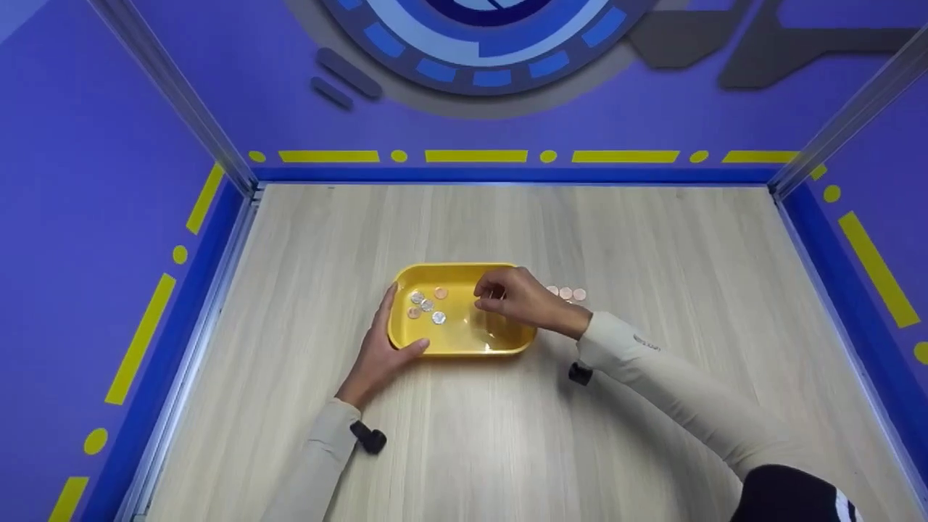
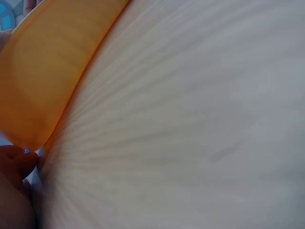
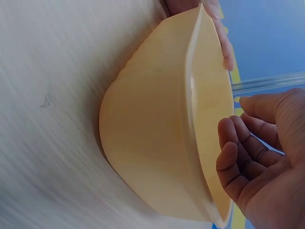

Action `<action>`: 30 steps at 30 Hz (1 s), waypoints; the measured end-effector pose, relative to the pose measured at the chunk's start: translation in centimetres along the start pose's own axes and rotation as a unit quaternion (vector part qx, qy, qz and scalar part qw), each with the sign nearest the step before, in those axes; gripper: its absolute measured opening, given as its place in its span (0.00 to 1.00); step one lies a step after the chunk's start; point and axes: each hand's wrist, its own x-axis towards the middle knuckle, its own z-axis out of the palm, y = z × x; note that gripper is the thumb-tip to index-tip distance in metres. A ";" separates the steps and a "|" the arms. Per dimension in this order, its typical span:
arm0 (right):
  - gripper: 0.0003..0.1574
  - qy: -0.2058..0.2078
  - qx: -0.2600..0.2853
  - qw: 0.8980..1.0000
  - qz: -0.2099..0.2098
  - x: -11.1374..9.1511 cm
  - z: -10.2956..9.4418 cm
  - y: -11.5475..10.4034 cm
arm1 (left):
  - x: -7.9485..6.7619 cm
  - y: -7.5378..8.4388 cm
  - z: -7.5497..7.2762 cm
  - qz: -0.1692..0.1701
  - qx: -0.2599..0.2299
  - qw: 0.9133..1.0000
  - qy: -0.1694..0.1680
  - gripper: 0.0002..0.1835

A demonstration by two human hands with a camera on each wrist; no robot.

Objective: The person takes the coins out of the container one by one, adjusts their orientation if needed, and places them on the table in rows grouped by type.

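A yellow plastic tub [image 1: 464, 349] stands on the table, with several silver coins [image 1: 438, 317] and copper coins [image 1: 441, 293] lying in its left half. My left hand [image 1: 380, 348] grips the tub's left end, its thumb over the front rim and its fingers along the side. Over the tub's right half hovers my right hand [image 1: 518, 296], fingers loosely curled. In the right wrist view, thumb and fingertips [image 3: 228, 155] are apart and I see nothing between them. More copper coins [image 1: 579, 294] lie on the table just right of the tub, partly hidden behind the right hand.
The wooden table [image 1: 464, 449] is bounded by blue-purple panels with yellow dashes [image 1: 475, 156] at the back and sides. Metal profiles [image 1: 235, 163] run up the back corners. A small black camera [image 1: 370, 438] is worn on each wrist.
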 end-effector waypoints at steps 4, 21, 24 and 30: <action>0.08 -0.012 0.002 1.000 0.003 0.8 0.6 0.2 | -0.1 0.1 0.1 -0.005 0.004 1.000 0.000 0.65; 0.10 -0.108 -0.012 0.994 0.026 2.6 3.1 0.6 | 0.1 -0.1 0.0 0.004 0.000 1.000 0.003 0.64; 0.11 -0.123 -0.040 0.991 0.033 3.0 3.3 0.5 | 0.1 -0.1 0.0 0.003 0.003 1.000 0.001 0.63; 0.12 -0.151 -0.061 0.986 0.037 4.2 3.5 0.1 | 0.1 0.0 -0.2 -0.002 0.013 1.000 0.003 0.64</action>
